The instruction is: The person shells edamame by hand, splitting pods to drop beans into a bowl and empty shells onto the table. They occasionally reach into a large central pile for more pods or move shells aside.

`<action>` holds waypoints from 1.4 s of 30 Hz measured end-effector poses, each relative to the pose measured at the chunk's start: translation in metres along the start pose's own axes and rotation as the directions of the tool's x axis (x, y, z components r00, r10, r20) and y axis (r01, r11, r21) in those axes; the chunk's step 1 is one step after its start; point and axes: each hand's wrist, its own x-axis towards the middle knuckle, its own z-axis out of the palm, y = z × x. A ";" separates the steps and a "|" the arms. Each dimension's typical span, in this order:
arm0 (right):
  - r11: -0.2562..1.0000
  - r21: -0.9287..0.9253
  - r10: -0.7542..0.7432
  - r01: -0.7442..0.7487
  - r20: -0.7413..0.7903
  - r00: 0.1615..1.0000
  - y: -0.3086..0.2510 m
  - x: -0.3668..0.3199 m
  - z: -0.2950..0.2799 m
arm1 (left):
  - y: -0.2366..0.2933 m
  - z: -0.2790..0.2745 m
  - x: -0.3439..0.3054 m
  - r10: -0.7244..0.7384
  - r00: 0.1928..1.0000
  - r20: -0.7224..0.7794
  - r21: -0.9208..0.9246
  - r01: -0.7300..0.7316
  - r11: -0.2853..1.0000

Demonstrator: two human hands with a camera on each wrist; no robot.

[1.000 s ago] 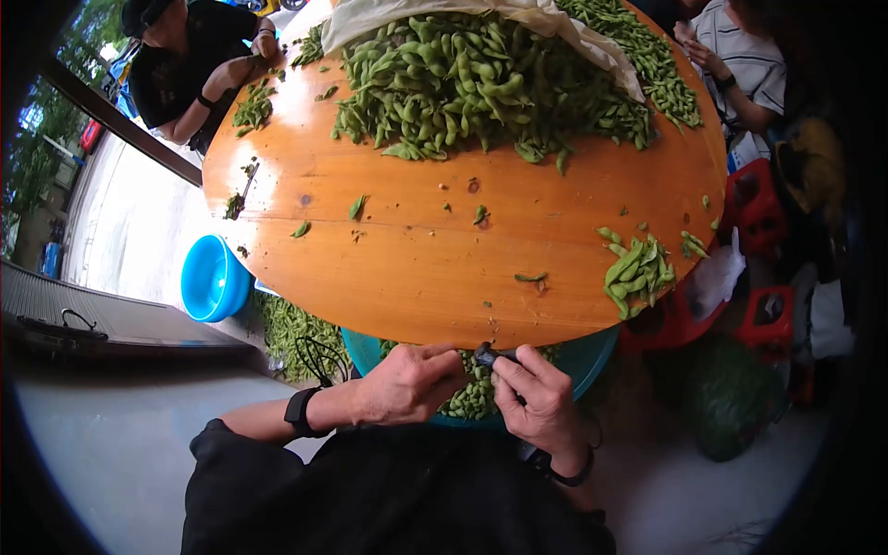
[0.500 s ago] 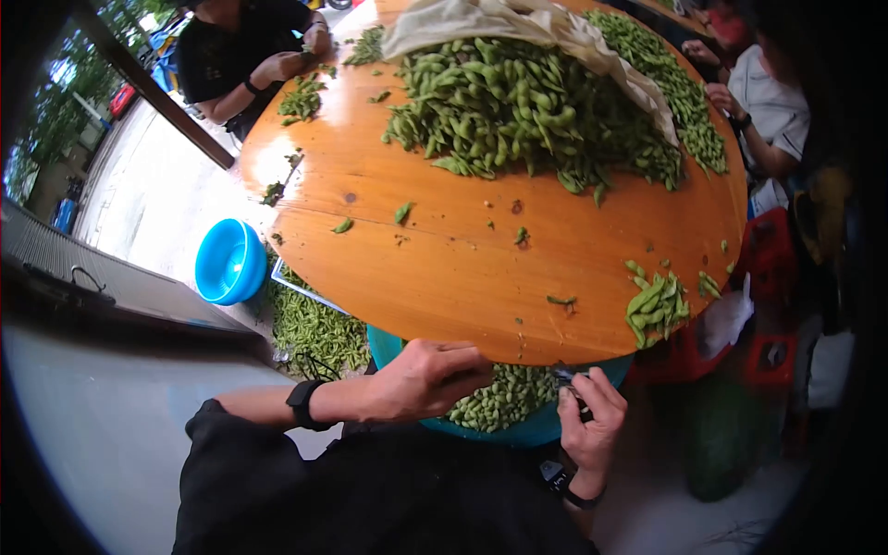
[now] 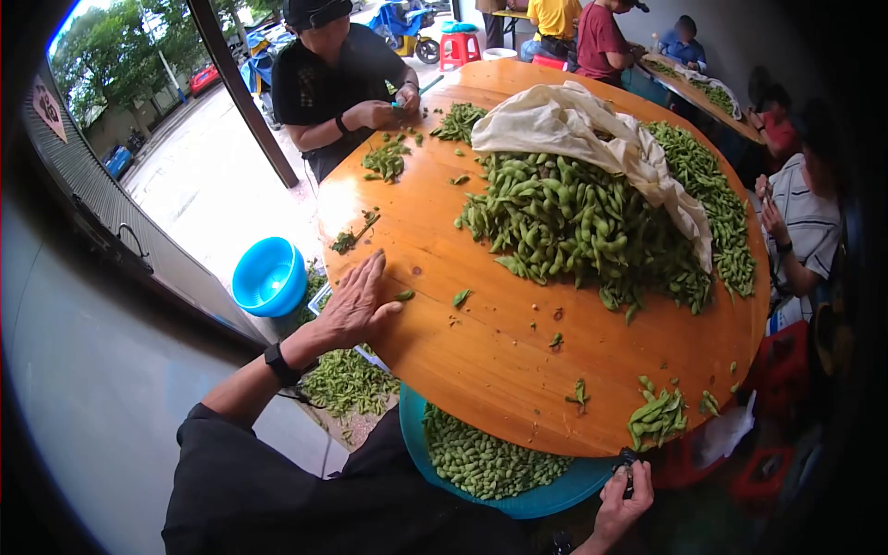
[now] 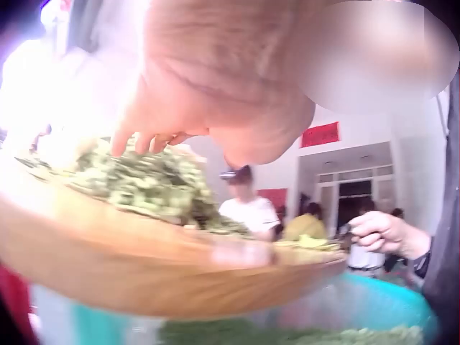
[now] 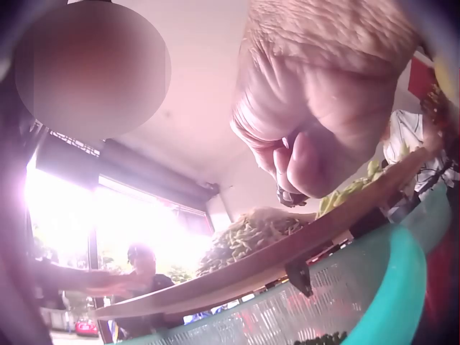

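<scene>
In the head view the left hand [image 3: 351, 305] lies flat at the table's left edge, fingers straight and a little spread, beside a small green pod [image 3: 404, 295]. The right hand [image 3: 626, 495] is past the near right edge, fingers curled round a small dark tool [image 3: 627, 458]. Close to it on the wooden table [image 3: 481, 361] sits a small pile of pods [image 3: 658, 416]. Under the near edge stands a teal basin [image 3: 416, 444] holding shelled green beans [image 3: 490, 462]. The left wrist view shows the left hand [image 4: 223, 79] above the tabletop; the right wrist view shows the right hand [image 5: 316, 108] curled.
A large heap of pods [image 3: 573, 217] under a pale cloth [image 3: 555, 120] covers the table's far middle. A blue basin [image 3: 269, 277] and more pods [image 3: 347, 381] are on the floor at left. A person in black [image 3: 333, 88] sits at the far left; red crates [image 3: 782, 361] stand at right.
The left hand has moved from the near edge to the table's left side and its fingers have straightened. The right hand has shifted right with the dark tool. The head view has tilted up.
</scene>
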 end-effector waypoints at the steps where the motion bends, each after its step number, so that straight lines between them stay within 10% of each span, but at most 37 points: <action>1: 1.000 0.004 -0.007 0.007 -0.012 1.000 -0.005 0.005 0.003 | -0.007 0.006 0.000 0.010 0.999 0.042 0.035 -0.012 0.999; 9: 0.986 0.024 -0.167 0.166 0.061 0.984 -0.032 0.015 0.033 | 0.117 0.069 0.052 0.606 0.791 0.082 0.106 -0.612 0.784; 12: 0.986 0.029 -0.167 0.167 -0.016 0.986 -0.030 0.008 0.034 | 0.169 0.045 0.057 0.737 0.637 0.228 -0.366 -0.645 0.671; 19: 1.000 -0.031 0.004 -0.003 0.014 1.000 -0.037 0.010 0.010 | 0.100 0.010 0.068 0.439 0.850 0.291 -0.242 -0.378 0.894; 27: 0.992 -0.057 -0.114 0.111 -0.061 0.992 -0.025 0.000 0.009 | 0.157 0.066 0.102 0.749 0.632 0.197 -0.008 -0.763 0.646; 35: 0.990 -0.126 -0.072 0.058 -0.106 0.992 -0.012 -0.010 0.001 | 0.211 0.091 0.094 0.797 0.578 0.177 0.019 -0.811 0.584; 39: 0.995 -0.089 -0.040 0.035 -0.055 0.998 -0.021 -0.001 0.001 | 0.254 0.095 0.086 0.896 0.412 0.164 -0.263 -0.857 0.443; 42: 0.996 -0.085 -0.030 0.021 -0.104 0.994 -0.015 -0.003 0.000 | 0.242 0.077 0.087 0.891 0.451 0.057 -0.457 -0.782 0.425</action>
